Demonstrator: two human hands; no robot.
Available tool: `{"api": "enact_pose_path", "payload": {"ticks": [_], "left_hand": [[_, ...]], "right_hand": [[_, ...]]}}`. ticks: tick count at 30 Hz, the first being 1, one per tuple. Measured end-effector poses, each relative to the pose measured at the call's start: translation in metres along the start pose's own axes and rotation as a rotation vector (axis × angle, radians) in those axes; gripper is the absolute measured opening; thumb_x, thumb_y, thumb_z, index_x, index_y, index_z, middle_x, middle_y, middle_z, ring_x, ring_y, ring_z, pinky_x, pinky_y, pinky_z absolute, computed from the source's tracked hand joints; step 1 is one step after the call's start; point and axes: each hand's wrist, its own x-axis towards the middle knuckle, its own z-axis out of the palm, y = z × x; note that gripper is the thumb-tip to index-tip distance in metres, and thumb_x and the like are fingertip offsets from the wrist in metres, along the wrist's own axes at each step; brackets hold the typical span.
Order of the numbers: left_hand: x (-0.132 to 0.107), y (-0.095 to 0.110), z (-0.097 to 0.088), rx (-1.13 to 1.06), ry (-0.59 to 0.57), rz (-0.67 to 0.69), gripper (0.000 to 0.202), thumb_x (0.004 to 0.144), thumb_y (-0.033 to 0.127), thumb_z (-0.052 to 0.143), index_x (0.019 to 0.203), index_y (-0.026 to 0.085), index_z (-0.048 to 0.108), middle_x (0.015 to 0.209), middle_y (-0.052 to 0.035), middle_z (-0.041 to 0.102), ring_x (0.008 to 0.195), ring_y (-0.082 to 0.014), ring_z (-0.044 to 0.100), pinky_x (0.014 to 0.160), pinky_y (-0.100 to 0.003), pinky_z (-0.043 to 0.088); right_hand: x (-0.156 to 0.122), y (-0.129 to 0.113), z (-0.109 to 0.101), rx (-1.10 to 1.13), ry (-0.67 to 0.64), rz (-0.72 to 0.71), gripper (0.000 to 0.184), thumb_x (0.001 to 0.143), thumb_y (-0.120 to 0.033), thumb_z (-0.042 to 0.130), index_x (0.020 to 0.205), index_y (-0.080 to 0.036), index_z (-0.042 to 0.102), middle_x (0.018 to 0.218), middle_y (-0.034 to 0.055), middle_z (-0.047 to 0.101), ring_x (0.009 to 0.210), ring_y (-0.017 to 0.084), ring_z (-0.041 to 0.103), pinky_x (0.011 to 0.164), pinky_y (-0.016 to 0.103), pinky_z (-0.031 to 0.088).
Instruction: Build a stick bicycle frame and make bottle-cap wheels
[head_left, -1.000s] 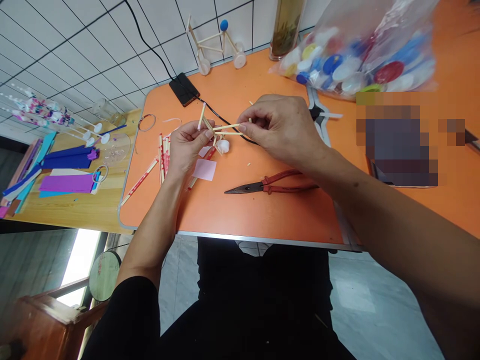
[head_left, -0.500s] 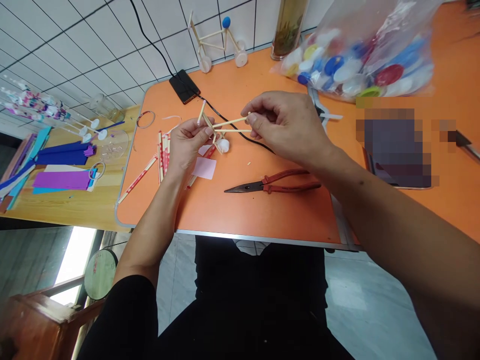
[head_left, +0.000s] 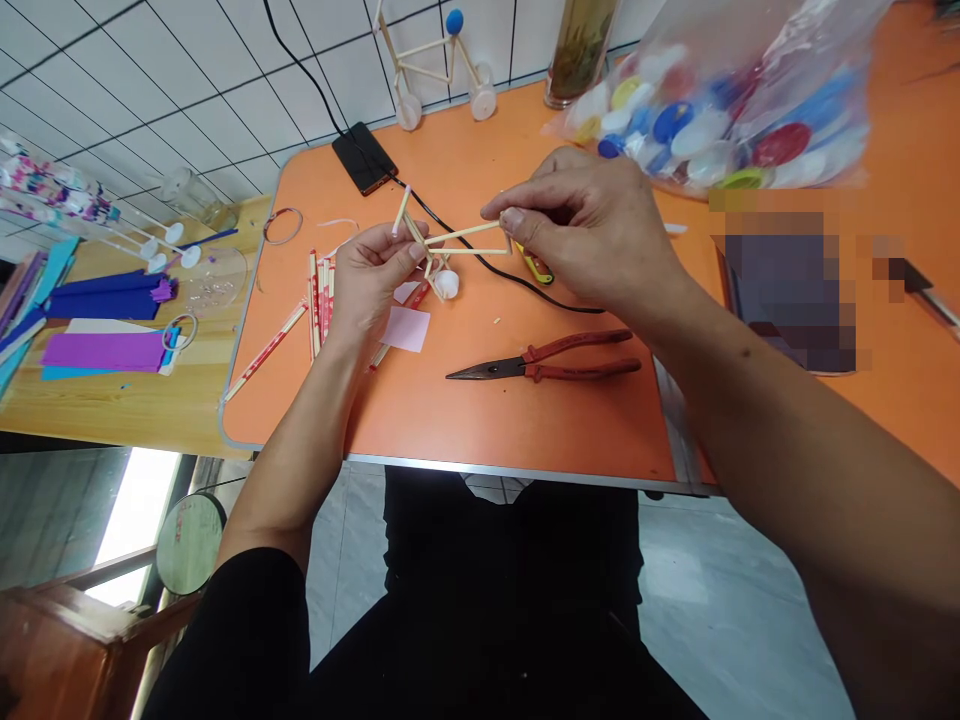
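My left hand pinches the left end of a small frame of thin wooden sticks above the orange table. A short upright stick with pinkish ends rises beside my left fingers. Below them, a white round piece sits at the frame's lower part. My right hand has thumb and forefinger closed on the frame's far right corner, where the long sticks meet a short crosspiece. A yellow cutter knife lies partly hidden under my right hand. Red-handled long-nose pliers rest nearer me.
Red-wrapped chopsticks and a pink paper square lie by my left forearm. A stick model with wheels stands at the wall, near a black phone-like slab and cable. A bag of bottle caps fills the back right.
My right fingers have shifted slightly up along the frame, baring its right corner and crosspiece. The yellow knife now shows beneath my hand. My left hand keeps its hold.
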Motion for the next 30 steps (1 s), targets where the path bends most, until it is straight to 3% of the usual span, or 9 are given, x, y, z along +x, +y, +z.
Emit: {"api": "enact_pose_path", "payload": {"ticks": [4,10,16,23,30], "left_hand": [[-0.001,0.002,0.0,0.007,-0.009,0.01,0.037,0.08,0.046,0.103,0.103,0.024,0.085,0.095,-0.0044,0.088,0.086,-0.021,0.086,0.08,-0.034,0.072],[-0.001,-0.001,-0.002,0.025,-0.006,0.022,0.032,0.085,0.044,0.1,0.105,0.025,0.085,0.099,-0.0056,0.088,0.088,-0.022,0.086,0.08,-0.035,0.072],[0.001,-0.002,-0.004,0.038,-0.002,0.009,0.027,0.087,0.042,0.098,0.102,0.025,0.085,0.099,-0.0054,0.088,0.091,-0.023,0.086,0.079,-0.035,0.071],[0.001,-0.002,-0.006,0.027,-0.006,0.013,0.03,0.086,0.045,0.099,0.106,0.027,0.086,0.102,-0.0049,0.089,0.09,-0.022,0.086,0.078,-0.035,0.071],[0.0,-0.002,-0.004,0.029,0.01,0.008,0.035,0.079,0.05,0.104,0.101,0.029,0.087,0.099,-0.0022,0.089,0.088,-0.0205,0.085,0.074,-0.032,0.07]], "right_hand": [[0.0,0.001,0.001,0.041,0.021,-0.012,0.011,0.1,-0.037,0.081,0.097,-0.033,0.09,0.094,0.0073,0.078,0.094,0.028,0.07,0.092,0.047,0.055],[-0.003,-0.003,0.006,0.17,0.002,0.083,0.01,0.101,-0.033,0.081,0.104,-0.029,0.09,0.1,0.0018,0.086,0.066,0.016,0.07,0.07,0.037,0.057],[-0.007,-0.003,0.009,0.243,0.013,0.142,0.013,0.099,-0.045,0.083,0.099,-0.034,0.089,0.081,-0.0004,0.082,0.068,0.022,0.075,0.066,0.039,0.062],[-0.005,-0.001,0.013,0.216,0.055,0.153,0.017,0.092,-0.038,0.09,0.107,-0.031,0.087,0.091,0.0003,0.085,0.07,0.021,0.076,0.069,0.04,0.063],[-0.004,0.007,0.016,0.173,0.053,0.143,0.027,0.085,-0.056,0.096,0.086,-0.035,0.079,0.077,0.0014,0.08,0.08,0.028,0.075,0.072,0.047,0.063]]}}
